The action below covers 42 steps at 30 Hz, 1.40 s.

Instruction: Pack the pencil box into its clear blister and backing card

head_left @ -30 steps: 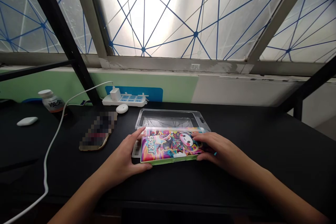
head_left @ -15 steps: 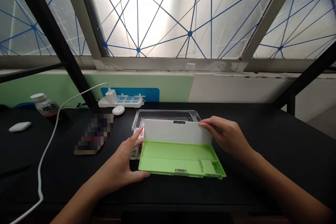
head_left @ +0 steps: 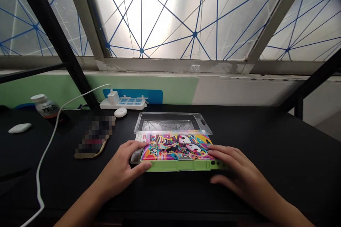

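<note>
Left hand (head_left: 118, 171) gripped end of shut lime-green plastic game case (head_left: 177, 152), right hand (head_left: 236, 172) lay on it, fingers flat and spread; clear plastic tray (head_left: 173, 122) just behind.

**Desk spot: dorm or small office?**

Looks like a study corner, though it's hard to say for sure from this angle: black worktop (head_left: 266, 142) under a frosted window (head_left: 170, 14), black metal frame (head_left: 53, 39) alongside, power strip (head_left: 123, 103) with a charger (head_left: 113, 97), and a drink bottle (head_left: 45, 107) nearby.

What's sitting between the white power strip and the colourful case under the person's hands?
In the head camera view, a clear plastic tray lies between the power strip and the colourful case.
</note>
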### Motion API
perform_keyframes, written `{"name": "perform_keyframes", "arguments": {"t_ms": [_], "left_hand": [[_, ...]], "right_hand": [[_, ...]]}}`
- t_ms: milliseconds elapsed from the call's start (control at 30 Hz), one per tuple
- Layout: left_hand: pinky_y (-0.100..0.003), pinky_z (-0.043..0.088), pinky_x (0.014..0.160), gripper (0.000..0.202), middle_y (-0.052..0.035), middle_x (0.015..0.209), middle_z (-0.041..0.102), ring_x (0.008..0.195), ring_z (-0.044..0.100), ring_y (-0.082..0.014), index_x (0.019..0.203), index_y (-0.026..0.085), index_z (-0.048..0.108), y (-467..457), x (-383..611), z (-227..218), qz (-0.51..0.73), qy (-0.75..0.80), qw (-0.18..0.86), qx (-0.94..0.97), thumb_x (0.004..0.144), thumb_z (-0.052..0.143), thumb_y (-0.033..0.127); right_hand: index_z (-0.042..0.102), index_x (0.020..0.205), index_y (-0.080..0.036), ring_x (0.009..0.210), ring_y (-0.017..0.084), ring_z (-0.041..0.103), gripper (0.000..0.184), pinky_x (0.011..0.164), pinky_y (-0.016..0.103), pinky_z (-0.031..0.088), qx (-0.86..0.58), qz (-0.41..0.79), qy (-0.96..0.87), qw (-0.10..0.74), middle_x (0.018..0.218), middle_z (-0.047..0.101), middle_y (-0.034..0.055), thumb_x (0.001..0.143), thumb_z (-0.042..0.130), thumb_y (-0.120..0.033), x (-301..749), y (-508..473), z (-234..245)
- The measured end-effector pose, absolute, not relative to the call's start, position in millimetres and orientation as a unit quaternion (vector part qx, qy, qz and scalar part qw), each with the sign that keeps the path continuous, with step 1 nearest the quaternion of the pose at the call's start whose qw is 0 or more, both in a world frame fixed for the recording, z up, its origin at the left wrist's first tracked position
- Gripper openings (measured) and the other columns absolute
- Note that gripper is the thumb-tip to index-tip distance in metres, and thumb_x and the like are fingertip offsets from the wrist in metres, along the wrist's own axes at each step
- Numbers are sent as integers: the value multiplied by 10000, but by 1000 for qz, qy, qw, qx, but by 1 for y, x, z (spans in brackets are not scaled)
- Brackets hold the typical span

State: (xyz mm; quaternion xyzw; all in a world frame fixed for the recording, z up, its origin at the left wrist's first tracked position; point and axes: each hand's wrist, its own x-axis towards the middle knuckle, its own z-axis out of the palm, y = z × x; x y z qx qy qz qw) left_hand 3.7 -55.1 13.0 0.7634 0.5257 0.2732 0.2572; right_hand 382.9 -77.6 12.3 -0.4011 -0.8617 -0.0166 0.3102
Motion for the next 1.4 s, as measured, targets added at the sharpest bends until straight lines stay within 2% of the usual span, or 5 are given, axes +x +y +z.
{"name": "perform_keyframes", "arguments": {"t_ms": [367,700,1100,1233,1400], "left_hand": [[-527,403,1099,362,-86,1413,582,1343,460,-347,1205,259,658,-53,12,11,224,515,199,803,978,510,500],[-567,281,1192,850,-105,1581,410,1442,382,-353,1541,269,324,-54,10,5,255,509,233,789,827,741,465],[-576,104,1239,1043,-28,1465,571,1417,451,-262,1603,344,-22,-57,14,17,262,494,267,785,867,713,423],[-588,140,1231,558,-18,1515,508,1460,378,-267,1582,349,245,-56,10,20,257,494,292,778,1053,351,490],[-577,139,1234,526,35,1587,381,1497,292,-274,1530,368,379,-56,2,18,240,476,281,798,1068,171,510]], "right_hand": [[668,1169,-248,962,255,636,289,845,430,480,-481,-63,-843,232,1108,679,100,1026,444,-362,357,-38,32],[630,1183,-187,1001,307,621,307,853,472,475,-444,-39,-882,156,1070,690,113,992,533,-406,290,-35,36],[587,1057,-174,955,294,575,186,837,469,531,-423,-110,-858,271,1011,632,135,1033,428,-266,274,-23,25],[596,1131,-204,1005,290,625,178,913,497,529,-368,-136,-867,308,1056,674,119,1023,475,-277,284,-41,43],[623,1211,-266,1092,273,667,261,970,449,547,-299,-48,-919,251,1175,713,91,964,607,-349,321,-76,70]]}}
